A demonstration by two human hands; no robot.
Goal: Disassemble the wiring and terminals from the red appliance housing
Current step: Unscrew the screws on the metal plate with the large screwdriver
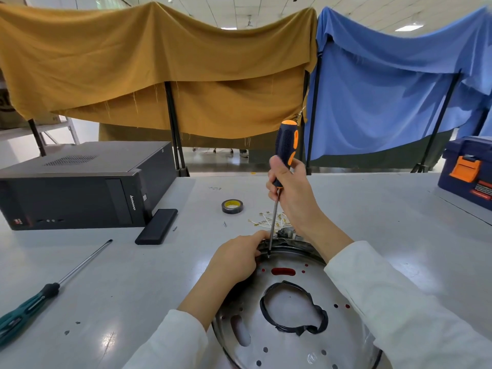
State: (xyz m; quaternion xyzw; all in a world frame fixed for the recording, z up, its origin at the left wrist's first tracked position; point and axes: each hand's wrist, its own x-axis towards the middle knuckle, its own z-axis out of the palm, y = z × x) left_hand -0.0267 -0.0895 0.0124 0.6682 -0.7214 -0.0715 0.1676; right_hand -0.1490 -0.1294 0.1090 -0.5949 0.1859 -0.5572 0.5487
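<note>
The round appliance housing [290, 342] lies in front of me with its shiny metal plate facing up; red shows through the plate's holes and a ring of black tape lies on it. My left hand [237, 258] grips the housing's far rim. My right hand [290, 193] holds a black-and-orange screwdriver [286, 145] upright, its tip down at the rim right beside my left fingers. Wires and small parts [286, 233] show just behind the rim, partly hidden by my right wrist.
A black desktop computer [80, 187] lies at the left with a flat black block [156, 226] beside it. A green-handled screwdriver [40, 302] lies at the near left. Tape roll [232, 206], loose terminals [266, 219] and a small screw [225, 224] sit behind the housing. A blue toolbox [468, 171] stands far right.
</note>
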